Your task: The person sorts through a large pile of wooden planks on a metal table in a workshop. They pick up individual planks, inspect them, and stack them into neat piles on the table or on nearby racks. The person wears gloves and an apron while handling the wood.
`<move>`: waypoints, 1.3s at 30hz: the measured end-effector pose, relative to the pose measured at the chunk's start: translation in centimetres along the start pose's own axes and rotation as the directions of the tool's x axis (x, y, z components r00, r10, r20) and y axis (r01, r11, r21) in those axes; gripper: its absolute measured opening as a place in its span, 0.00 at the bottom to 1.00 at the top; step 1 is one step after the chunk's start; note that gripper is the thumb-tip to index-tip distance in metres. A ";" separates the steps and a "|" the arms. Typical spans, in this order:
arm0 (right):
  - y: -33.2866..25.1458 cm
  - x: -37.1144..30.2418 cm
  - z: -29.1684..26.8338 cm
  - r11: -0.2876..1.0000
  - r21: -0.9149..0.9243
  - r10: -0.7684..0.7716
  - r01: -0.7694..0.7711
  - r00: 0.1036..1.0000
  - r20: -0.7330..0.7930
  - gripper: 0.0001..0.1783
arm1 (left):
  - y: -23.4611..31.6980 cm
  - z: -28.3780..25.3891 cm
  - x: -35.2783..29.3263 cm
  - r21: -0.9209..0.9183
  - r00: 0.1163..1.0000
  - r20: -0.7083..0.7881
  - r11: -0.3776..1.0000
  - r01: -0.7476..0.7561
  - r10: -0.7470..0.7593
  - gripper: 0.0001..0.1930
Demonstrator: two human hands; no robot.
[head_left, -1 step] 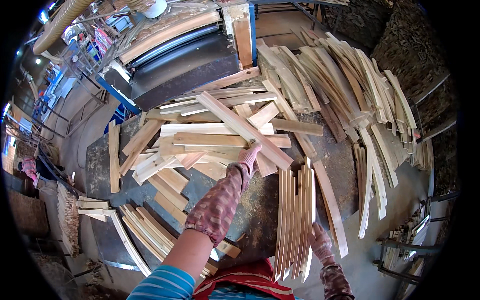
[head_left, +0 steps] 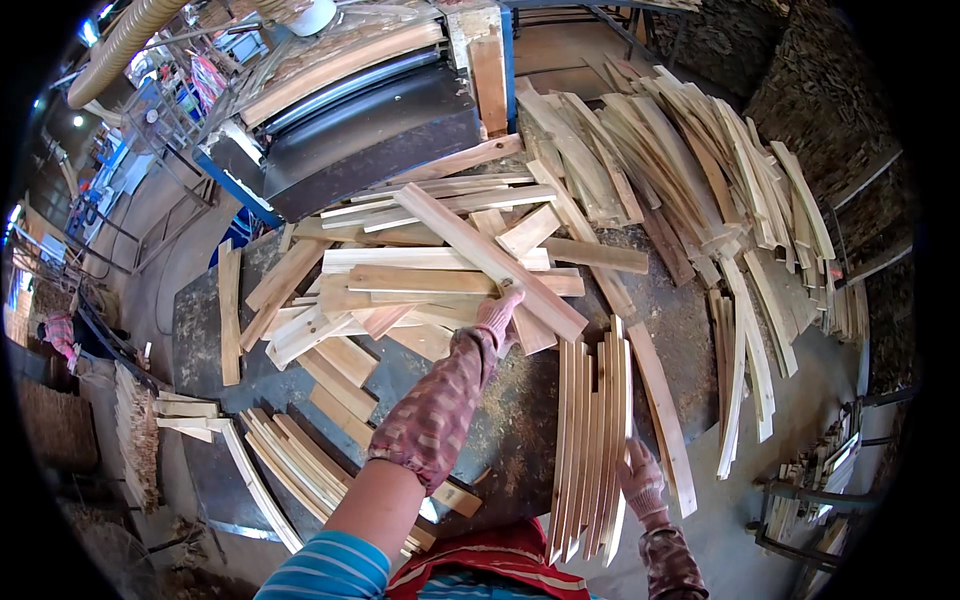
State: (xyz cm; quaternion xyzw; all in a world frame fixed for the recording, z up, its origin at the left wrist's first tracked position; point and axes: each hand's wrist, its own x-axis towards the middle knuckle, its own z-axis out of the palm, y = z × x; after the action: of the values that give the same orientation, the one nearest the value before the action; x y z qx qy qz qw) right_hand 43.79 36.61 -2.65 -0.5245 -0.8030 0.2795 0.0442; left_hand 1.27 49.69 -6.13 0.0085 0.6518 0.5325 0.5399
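My left hand (head_left: pixel 497 314), in a pink glove, reaches into a criss-crossed heap of boards on the dark tabletop (head_left: pixel 505 400). It grips the edge of a long wooden board (head_left: pixel 470 245) that lies slantwise over the heap; the fingers under it are partly hidden. My right hand (head_left: pixel 642 485), gloved alike, is at the lower right, beside the near end of a row of wooden slats (head_left: pixel 595 450) standing side by side. Its fingers are stretched out along the outermost slat. A single board (head_left: pixel 660 415) lies just right of that row.
A machine with a roller and a dark bed (head_left: pixel 370 135) stands beyond the heap. Bundled slats (head_left: pixel 300 465) lie at the near left. A large pile of slats (head_left: pixel 670 150) fills the far right. A metal rack (head_left: pixel 815 525) is at the lower right.
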 end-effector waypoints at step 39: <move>-22.6 8.9 21.6 0.991 -0.087 0.082 -0.101 0.977 -0.198 0.61 | -21.8 -51.8 -48.0 -0.323 0.744 -0.663 0.865 -0.383 0.082 0.22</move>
State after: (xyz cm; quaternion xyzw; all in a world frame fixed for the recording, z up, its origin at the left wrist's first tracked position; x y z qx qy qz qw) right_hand 13.44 29.01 -11.59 -0.5873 -0.7823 0.1899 0.0840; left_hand -3.32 -23.34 4.17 -0.2086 0.6497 0.7017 0.2049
